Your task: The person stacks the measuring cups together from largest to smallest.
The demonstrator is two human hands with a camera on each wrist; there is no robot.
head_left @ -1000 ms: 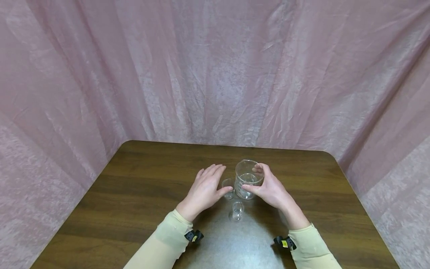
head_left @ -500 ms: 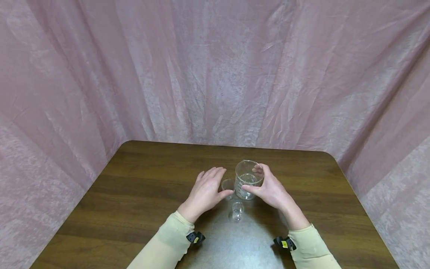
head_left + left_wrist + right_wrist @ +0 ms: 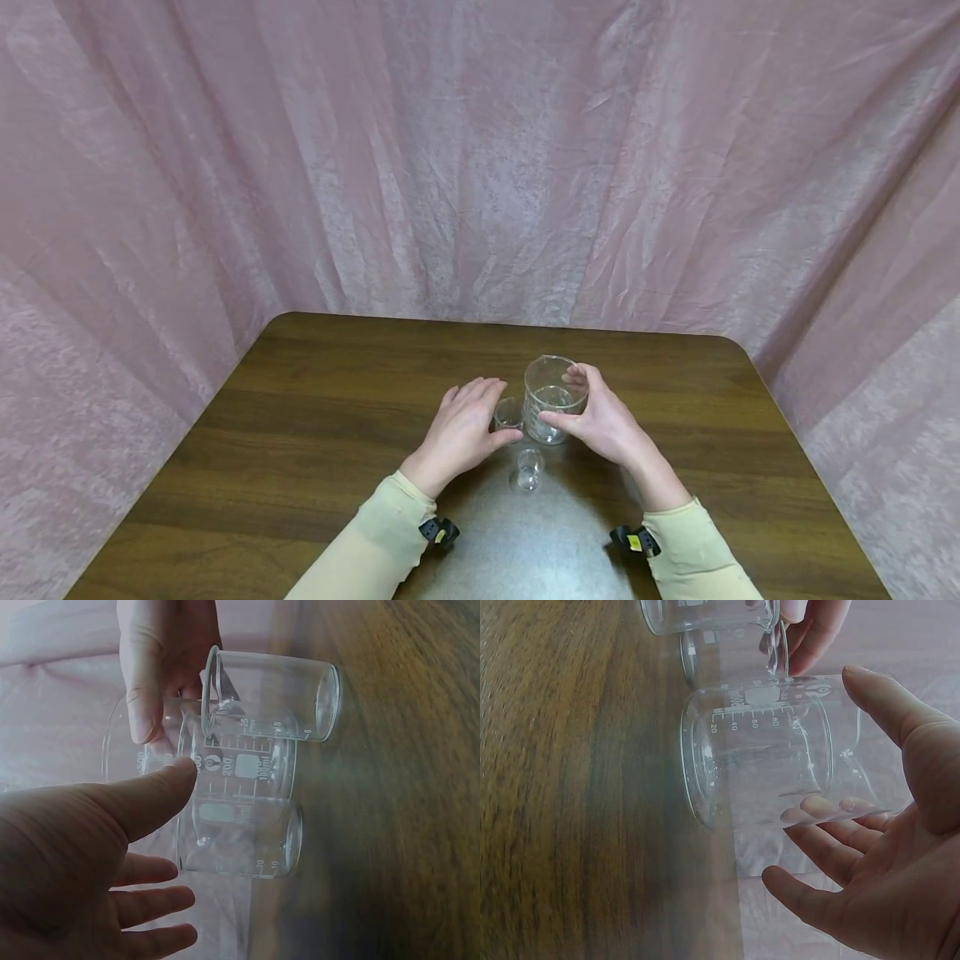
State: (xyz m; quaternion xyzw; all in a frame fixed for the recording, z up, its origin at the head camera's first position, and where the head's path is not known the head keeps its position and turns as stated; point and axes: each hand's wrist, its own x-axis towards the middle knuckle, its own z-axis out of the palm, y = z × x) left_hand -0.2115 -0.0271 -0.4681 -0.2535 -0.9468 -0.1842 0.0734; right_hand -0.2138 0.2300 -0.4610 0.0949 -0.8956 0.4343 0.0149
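My right hand [image 3: 607,425] grips a large glass beaker [image 3: 542,385], thumb on the near side and fingers round the far side. A smaller beaker [image 3: 757,761] appears nested inside it, with white markings. My left hand [image 3: 459,433] is beside a medium beaker [image 3: 510,412]; its fingers are straight, with the thumb in front of the rim and the other fingers behind. In the left wrist view these fingers [image 3: 154,900] lie level with that rim; contact is hard to tell. The smallest beaker [image 3: 528,471] stands upright in front, touched by neither hand.
Everything stands on a brown wooden table [image 3: 322,433] with rounded back corners. Pink velvet curtains [image 3: 480,167] hang behind it and at both sides. The beakers stand close together near the middle. Glare covers the table's near part.
My left hand has shifted slightly right and toward me, bringing its thumb lower beside the medium beaker. The right hand and the beakers stay practically where they were.
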